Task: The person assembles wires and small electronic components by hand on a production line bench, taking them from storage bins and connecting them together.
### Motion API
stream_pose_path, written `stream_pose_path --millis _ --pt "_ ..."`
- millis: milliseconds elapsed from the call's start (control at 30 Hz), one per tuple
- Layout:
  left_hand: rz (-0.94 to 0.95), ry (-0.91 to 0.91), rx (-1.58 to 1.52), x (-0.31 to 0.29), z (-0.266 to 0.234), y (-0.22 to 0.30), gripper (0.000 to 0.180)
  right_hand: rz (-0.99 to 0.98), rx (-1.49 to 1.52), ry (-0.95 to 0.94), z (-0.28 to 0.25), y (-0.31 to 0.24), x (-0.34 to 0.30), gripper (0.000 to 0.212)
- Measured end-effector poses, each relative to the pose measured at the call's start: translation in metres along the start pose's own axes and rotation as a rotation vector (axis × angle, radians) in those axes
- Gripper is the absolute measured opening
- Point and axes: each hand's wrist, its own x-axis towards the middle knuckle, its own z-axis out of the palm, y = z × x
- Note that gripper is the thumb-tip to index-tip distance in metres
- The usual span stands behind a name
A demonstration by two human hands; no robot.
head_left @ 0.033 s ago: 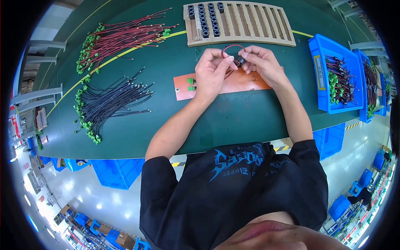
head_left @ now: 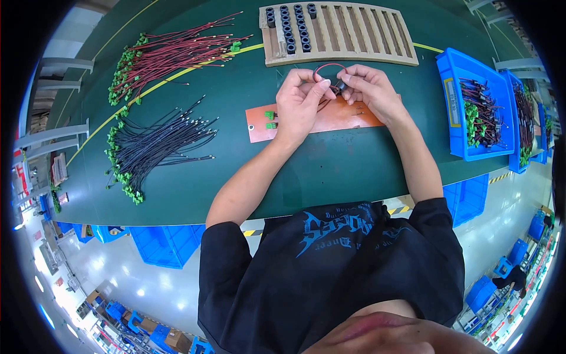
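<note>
Both hands pinch one part: left hand (head_left: 299, 101) fingertips closed on red wire loop (head_left: 328, 66), right hand (head_left: 370, 89) closed on small black ring core (head_left: 341, 86), held just above orange board (head_left: 345, 118) w/ green terminals (head_left: 270, 120). Slotted wood tray (head_left: 354, 32) behind; blue bin (head_left: 471, 106) to right.

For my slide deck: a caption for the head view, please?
Both hands loop a red wire through a small black ring over a green table.

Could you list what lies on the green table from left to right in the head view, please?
Bundle of black wires → orange board with small green connectors → left hand → right hand holding a small black ring with red wire → blue bin of wired connectors.
</note>
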Motion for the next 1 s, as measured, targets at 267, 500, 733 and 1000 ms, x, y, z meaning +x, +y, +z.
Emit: stream_pose_path --millis 267,500,733,1000 --pt "-0.006 0.046 0.04 -0.007 0.008 0.004 0.012 0.031 0.059 0.017 0.0 -0.002 -0.01 0.019" --pt "0.015 0.048 -0.018 -0.005 0.006 0.01 0.012 0.012 0.096 0.012 0.004 -0.006 -0.01 0.018" --pt "-0.002 0.036 -0.054 -0.006 0.005 0.011 0.012 0.014 0.145 -0.004 0.005 -0.006 -0.012 0.019" --pt "0.0 0.034 -0.026 -0.002 0.009 0.015 0.013 0.012 0.144 0.018 0.005 -0.01 -0.013 0.02"
